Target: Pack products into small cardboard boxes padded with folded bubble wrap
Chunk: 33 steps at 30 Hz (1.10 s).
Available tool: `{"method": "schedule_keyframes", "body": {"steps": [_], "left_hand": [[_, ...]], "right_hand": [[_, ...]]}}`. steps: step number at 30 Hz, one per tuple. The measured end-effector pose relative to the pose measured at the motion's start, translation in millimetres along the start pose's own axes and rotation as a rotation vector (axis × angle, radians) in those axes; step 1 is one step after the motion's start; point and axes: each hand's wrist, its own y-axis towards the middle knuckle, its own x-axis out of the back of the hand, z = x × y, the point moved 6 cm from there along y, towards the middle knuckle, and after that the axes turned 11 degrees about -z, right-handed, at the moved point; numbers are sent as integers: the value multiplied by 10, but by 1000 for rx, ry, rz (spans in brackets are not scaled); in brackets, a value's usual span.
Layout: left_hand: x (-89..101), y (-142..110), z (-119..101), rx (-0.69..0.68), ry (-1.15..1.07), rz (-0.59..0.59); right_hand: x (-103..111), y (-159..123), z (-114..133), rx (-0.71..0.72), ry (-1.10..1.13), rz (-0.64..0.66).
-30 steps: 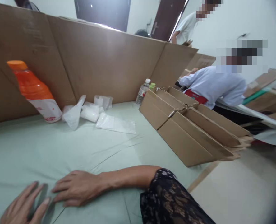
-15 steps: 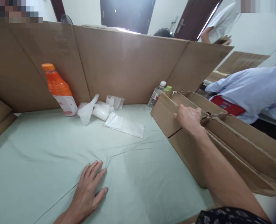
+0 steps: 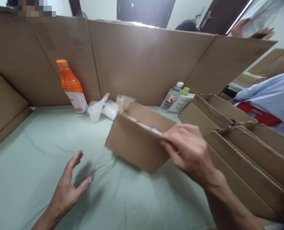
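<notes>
My right hand pinches the near right edge of a small open-topped cardboard box, which hangs tilted and a little blurred over the green cloth. A strip of something white and purple shows inside the box; I cannot make out what it is. To the left, my left hand is raised over the cloth, thumb and fingers apart, holding nothing. Behind the box lie crumpled clear plastic wrappers, partly hidden by it.
An orange bottle leans at the back left. A clear water bottle and a white green-capped container stand at the back right, beside several open cardboard boxes. A tall cardboard wall runs behind. People are beyond it and at right.
My right hand has pulled the small box out from the row at the right and brought it left over the cloth. My left hand has lifted from the cloth. The view has shifted right.
</notes>
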Motion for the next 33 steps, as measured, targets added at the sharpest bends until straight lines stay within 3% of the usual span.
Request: {"method": "schedule_keyframes", "body": {"steps": [3,5,7,10,11,13,15,17,20,24,28,30,33], "left_hand": [[186,-82,102,80,6,-89],[290,-218,198,120,69,-112],[363,-373,283,169,134,-98],[385,-530,307,201,201,-49],[369,-546,284,193,207,-36],[310,-525,215,159,182,-23],[250,-457,159,132,136,-32],[230,-358,173,155,108,-69],[253,-143,342,292,107,-102],[287,321,579,476,-19,-164],[275,726,602,471,-145,-252],[234,741,608,458,-184,-217],[216,475,670,472,-160,-188]], "right_hand": [[-170,-37,549,87,349,98],[-207,-139,682,84,490,127],[-139,-275,565,-24,546,-11],[-98,-615,117,-419,515,-225],[-159,-756,1,-557,500,-198],[-377,-1020,-81,-747,514,-5],[-615,-1208,6,-826,603,191],[-825,-1279,142,-877,708,300],[-1102,-1135,277,-886,811,318],[-1525,-734,295,-781,903,282],[-1897,-563,136,-723,915,281],[-1966,-620,-45,-661,791,276],[-1949,-831,-434,-550,411,307]]}}
